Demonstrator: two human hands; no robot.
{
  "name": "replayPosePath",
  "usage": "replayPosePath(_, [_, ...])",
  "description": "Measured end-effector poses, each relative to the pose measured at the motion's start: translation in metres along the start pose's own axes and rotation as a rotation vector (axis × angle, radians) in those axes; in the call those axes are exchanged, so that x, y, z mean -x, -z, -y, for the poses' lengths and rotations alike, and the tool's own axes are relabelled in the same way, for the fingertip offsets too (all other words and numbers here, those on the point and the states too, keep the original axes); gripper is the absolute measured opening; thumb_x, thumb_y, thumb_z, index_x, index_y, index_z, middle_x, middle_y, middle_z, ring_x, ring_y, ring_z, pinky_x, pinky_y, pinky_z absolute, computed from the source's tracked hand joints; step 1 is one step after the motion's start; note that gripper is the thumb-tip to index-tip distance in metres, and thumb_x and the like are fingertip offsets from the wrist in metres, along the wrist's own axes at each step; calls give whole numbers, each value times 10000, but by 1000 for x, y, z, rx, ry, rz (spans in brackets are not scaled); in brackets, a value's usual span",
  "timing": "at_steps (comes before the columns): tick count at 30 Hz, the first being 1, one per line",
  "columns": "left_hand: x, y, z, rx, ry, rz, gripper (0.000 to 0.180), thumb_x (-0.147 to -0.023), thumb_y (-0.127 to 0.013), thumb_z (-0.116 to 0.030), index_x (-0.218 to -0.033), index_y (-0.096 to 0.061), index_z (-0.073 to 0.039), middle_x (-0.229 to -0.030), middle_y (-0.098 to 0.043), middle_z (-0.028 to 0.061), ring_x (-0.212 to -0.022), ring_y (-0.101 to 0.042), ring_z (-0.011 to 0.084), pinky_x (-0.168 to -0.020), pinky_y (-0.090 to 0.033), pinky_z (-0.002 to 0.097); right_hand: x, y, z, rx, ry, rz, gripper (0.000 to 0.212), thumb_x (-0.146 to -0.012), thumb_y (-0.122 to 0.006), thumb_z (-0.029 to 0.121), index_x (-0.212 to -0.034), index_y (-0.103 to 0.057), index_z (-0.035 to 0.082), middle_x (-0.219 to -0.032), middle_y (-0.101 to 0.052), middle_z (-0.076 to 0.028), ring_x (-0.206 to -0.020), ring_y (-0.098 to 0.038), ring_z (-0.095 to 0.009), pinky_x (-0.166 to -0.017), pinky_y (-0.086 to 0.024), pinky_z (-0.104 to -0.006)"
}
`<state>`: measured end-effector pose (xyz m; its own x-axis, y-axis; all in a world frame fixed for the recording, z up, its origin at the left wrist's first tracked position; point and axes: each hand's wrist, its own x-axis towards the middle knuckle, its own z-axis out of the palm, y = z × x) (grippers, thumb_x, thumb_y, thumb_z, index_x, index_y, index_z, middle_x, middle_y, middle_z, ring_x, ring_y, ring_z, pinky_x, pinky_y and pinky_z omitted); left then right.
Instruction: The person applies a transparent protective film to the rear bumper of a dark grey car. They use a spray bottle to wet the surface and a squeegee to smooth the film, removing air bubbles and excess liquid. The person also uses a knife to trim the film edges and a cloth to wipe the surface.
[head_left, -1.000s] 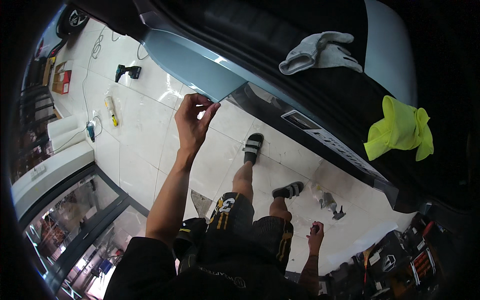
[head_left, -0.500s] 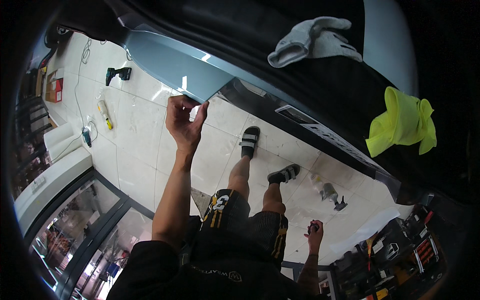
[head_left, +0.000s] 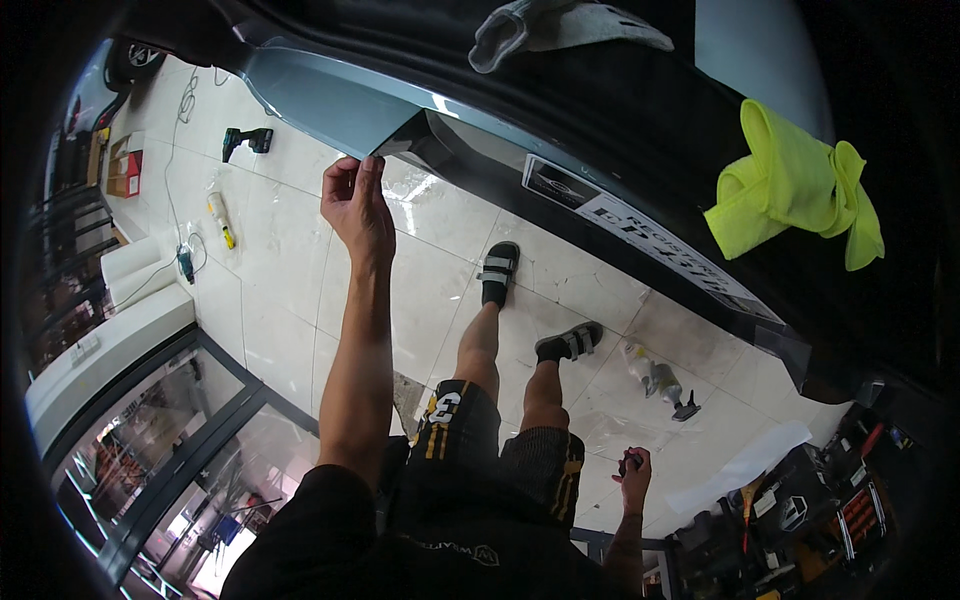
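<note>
My left hand (head_left: 358, 207) is raised to the lower corner of a blue-grey car body panel (head_left: 330, 98). Its thumb and fingers are pressed together at the panel's edge, and I cannot make out whether a film covers that edge. Low on the right, my right hand (head_left: 636, 484) is closed around a small dark object (head_left: 630, 463), mostly hidden by the fingers. On the dark part of the car above lie a grey-white work glove (head_left: 575, 30) and a crumpled yellow cloth (head_left: 775, 185).
A licence plate (head_left: 640, 230) is fixed along the dark bumper. On the tiled floor lie a cordless drill (head_left: 247, 141), a yellow-white bottle (head_left: 220, 218), spray bottles (head_left: 665, 383) and a cable (head_left: 172, 190). Tools and cases (head_left: 800, 505) crowd the lower right.
My left thumb and fingers have come closer together at the panel's edge. The car, glove and cloth have shifted up and mostly left in view. My right hand still holds the dark object.
</note>
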<state>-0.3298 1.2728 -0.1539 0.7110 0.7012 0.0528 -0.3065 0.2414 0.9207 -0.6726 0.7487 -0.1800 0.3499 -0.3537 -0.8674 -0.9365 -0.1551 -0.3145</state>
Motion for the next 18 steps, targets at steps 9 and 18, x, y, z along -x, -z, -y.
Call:
replayPosePath(9, [4,-2,8,-542,-141,-66,106,-871,-645,3,-956,-587,29,-895,-607,70,-846,-605,135,-814,-524,266,3,34,-48,-69,-31,-34,198,-910,-477,45,-1078,-492,149,-1017,-588,-37,-804,-611,-146,-533,-573,-355])
replayPosePath(18, [11,43,32,-511,-87,159,219,-929,-561,-47,-1095,-524,91,-1044,-617,171,-1027,-606,280,-974,-501,393,-45,70,49,-68,385,-198,194,-918,-566,77,-1108,-581,46,-965,-668,-39,-843,-635,-101,-601,-544,-266])
